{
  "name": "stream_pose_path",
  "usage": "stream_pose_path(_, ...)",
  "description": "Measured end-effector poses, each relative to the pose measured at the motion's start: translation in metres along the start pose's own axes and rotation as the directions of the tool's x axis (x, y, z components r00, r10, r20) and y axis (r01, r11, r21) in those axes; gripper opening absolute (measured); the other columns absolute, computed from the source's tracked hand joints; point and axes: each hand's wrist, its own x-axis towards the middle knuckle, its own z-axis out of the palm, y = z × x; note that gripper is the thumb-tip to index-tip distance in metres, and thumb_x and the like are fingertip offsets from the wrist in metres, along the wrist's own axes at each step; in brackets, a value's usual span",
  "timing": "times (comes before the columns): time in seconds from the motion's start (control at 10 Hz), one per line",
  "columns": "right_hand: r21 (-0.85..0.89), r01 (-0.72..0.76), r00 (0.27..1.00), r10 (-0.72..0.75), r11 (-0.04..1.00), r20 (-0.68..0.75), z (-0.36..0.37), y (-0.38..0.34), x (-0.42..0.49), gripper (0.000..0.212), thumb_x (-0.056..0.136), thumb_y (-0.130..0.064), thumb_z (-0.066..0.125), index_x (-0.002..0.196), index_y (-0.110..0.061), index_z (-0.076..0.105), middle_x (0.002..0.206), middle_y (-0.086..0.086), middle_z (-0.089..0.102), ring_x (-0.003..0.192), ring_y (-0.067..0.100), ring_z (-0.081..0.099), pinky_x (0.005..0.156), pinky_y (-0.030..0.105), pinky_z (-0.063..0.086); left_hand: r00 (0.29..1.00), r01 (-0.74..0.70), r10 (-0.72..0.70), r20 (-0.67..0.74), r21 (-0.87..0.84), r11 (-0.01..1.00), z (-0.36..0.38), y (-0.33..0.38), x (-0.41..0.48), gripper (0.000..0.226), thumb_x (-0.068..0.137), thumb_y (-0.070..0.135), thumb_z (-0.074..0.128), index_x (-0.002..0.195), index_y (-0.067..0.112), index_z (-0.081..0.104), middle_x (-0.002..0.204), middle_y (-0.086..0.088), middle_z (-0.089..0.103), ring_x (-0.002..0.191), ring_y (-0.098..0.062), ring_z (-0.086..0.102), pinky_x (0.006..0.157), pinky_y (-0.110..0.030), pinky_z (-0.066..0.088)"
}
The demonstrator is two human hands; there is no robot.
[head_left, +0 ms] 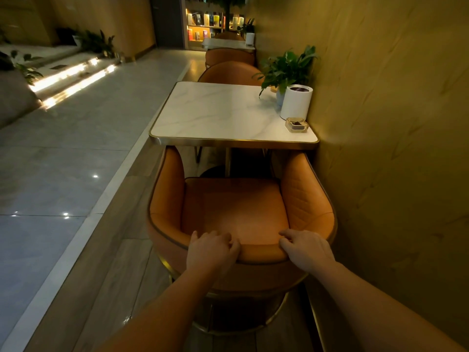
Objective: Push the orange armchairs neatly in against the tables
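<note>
– Hands first: where are we on the armchair [236, 207]?

– Both on the top rim of its backrest. Our left hand [213, 247] grips the rim left of centre, fingers curled over the edge onto the inner side. Our right hand [305, 247] grips it the same way right of centre. Bare stretch of rim between them.

– Armchair vs desk [215, 115]?

– Facing it, roughly square. Both armrest tips sit at the desk's near edge, just under the gold trim. Seat cushion lies wholly on our side of that edge, not under the top. Right armrest is just beside the wall [393, 123]; we can't tell if it touches.

– What's on the desk?

– All on the wall side: potted plant [286, 67] at the back, white cylinder [296, 101] just in front of it, glass dish [297, 125] near the front corner. Something dark in the dish; we can't make out what.

– Rest of the row?

– Second armchair [229, 72] close against the desk's far edge. Third armchair [228, 55] right behind that one, at the far desk [225, 43]. Bookshelf [203, 24] at the end. Tiled floor [76, 148] to our left, lit steps [73, 77] beyond it.
</note>
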Motion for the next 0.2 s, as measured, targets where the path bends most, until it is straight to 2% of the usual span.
stream_pose_path(0.1, 0.040, -0.007, 0.996, 0.004, 0.999, 0.086, -0.009, -0.006, -0.001, 0.057, 0.097, -0.062, 0.028, 0.142, -0.032, 0.047, 0.121, 0.002, 0.064, 0.108, 0.021, 0.057, 0.091, 0.040, 0.048, 0.999, 0.009, -0.007, 0.054, -0.032, 0.999, -0.013, -0.003, -0.005, 0.035, 0.100, 0.049, 0.026, 0.090, 0.031, 0.056, 0.091, 0.007, 0.055, 0.090, -0.014, 0.052, 0.113, -0.055, 0.028)
stream_pose_path(0.2, 0.101, -0.046, 0.995, 0.037, 0.994, 0.091, -0.032, -0.026, 0.001, 0.056, 0.101, -0.055, 0.035, 0.147, -0.024, 0.041, 0.142, 0.006, 0.052, 0.126, 0.026, 0.049, 0.102, 0.042, 0.042, 0.998, 0.045, -0.045, 0.047, 0.000, 0.999, -0.040, -0.012, -0.010, 0.030, 0.101, 0.045, 0.029, 0.087, 0.029, 0.051, 0.089, 0.007, 0.051, 0.091, -0.017, 0.052, 0.108, -0.058, 0.033)
